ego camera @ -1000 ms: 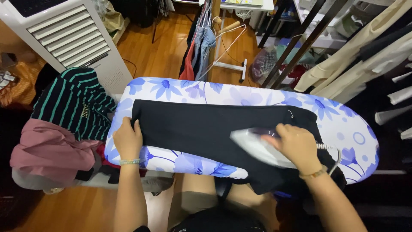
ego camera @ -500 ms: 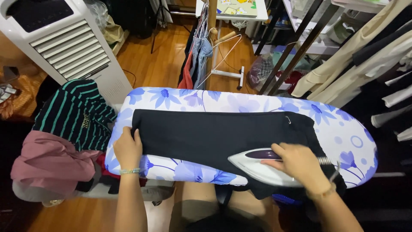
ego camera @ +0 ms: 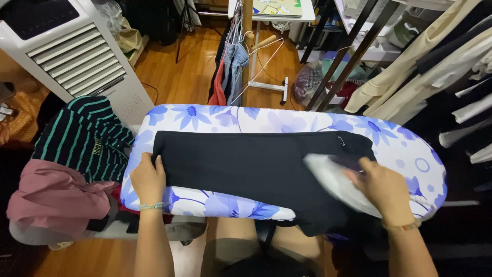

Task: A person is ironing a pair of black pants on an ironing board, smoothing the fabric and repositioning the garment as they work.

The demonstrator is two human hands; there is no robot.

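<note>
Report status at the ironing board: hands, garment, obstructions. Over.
Left hand flat, pinning black garment at its end. Right hand grips white iron on the cloth. Nothing else lies on the floral ironing board.

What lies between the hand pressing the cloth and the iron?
Only a flat stretch of the black garment on the flowered ironing board lies between the left hand and the iron, seen from the head camera.

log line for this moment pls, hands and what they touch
left hand: pressing black garment end flat | right hand: gripping iron on garment | surface: floral board
</note>
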